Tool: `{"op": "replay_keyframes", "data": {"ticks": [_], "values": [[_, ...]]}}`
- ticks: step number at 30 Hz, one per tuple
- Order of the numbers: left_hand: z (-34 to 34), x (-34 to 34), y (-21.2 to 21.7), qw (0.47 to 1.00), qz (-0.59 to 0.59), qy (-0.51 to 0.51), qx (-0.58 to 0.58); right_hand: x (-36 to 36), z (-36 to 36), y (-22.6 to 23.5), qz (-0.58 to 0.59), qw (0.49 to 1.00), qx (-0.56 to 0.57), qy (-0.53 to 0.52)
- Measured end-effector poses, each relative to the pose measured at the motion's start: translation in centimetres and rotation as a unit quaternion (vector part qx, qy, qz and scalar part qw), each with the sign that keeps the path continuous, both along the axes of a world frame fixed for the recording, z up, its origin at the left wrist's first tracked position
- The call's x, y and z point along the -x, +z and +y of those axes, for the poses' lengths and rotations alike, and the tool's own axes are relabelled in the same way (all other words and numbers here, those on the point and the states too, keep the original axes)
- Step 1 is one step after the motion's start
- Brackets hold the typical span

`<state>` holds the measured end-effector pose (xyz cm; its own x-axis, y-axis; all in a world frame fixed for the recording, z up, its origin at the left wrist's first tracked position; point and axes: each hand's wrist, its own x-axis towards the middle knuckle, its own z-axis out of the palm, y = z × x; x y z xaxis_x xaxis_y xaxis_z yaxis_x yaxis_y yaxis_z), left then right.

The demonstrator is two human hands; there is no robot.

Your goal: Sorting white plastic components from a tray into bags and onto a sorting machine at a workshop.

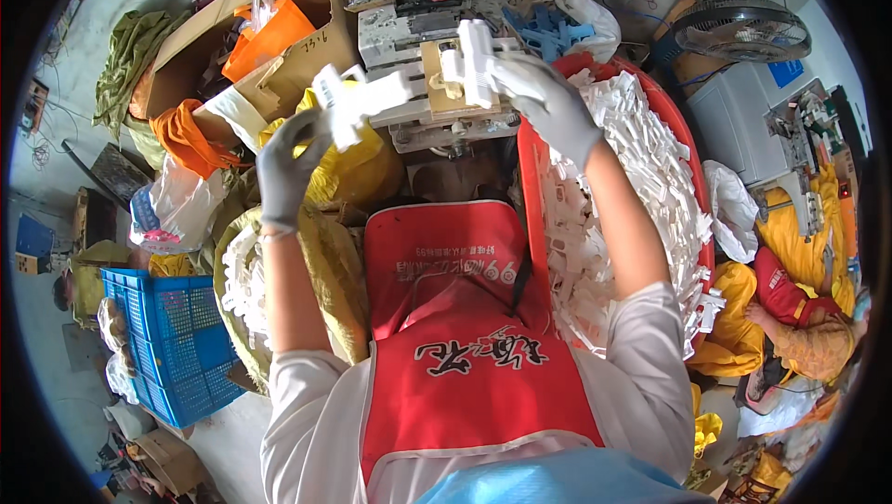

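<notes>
My left hand (pixel 283 165), in a grey glove, grips a white plastic part (pixel 358 100) and holds it up left of the small press machine (pixel 427 39). My right hand (pixel 548 104), also gloved, holds another white plastic part (pixel 474 63) upright on the wooden block (pixel 446 95) at the machine's front. A red basin (pixel 530 179) heaped with several white plastic parts (pixel 641 160) stands right of my lap. A yellow sack (pixel 325 272) with more white parts lies at my left. I wear a red apron (pixel 455 318).
A blue crate (pixel 172 337) stands at the lower left. Cardboard boxes (pixel 279 49) with orange bags sit at the upper left. A fan (pixel 743 30) and a grey machine (pixel 743 123) are at the upper right. Another person (pixel 799 318) in yellow and red sits at the right.
</notes>
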<state>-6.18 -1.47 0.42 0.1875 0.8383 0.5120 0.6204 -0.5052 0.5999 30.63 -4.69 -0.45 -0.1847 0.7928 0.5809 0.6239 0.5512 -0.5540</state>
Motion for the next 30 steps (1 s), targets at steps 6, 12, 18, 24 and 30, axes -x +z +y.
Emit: {"op": "replay_keyframes", "data": {"ticks": [6,12,18,24,30], "values": [[-7.4,8.4,-2.2,0.985,0.008,0.153,0.077,1.1,1.8,2.1,-0.27,0.962,0.035,0.007],[-11.6,14.9,-4.4,0.945,0.157,0.265,0.106,-2.4,-4.3,-0.7,-0.148,0.981,-0.056,-0.111],[-13.7,20.6,-5.0,0.978,0.066,0.181,0.083,-10.3,-16.6,-13.9,-0.089,0.916,0.123,-0.372],[-11.3,17.3,-3.8,0.959,-0.039,0.241,0.146,-21.8,-28.8,-21.8,-0.213,0.633,0.321,-0.671],[-9.2,10.6,-4.4,0.984,-0.013,0.111,0.14,-24.0,-26.4,-23.0,-0.324,0.591,0.395,-0.625]]}}
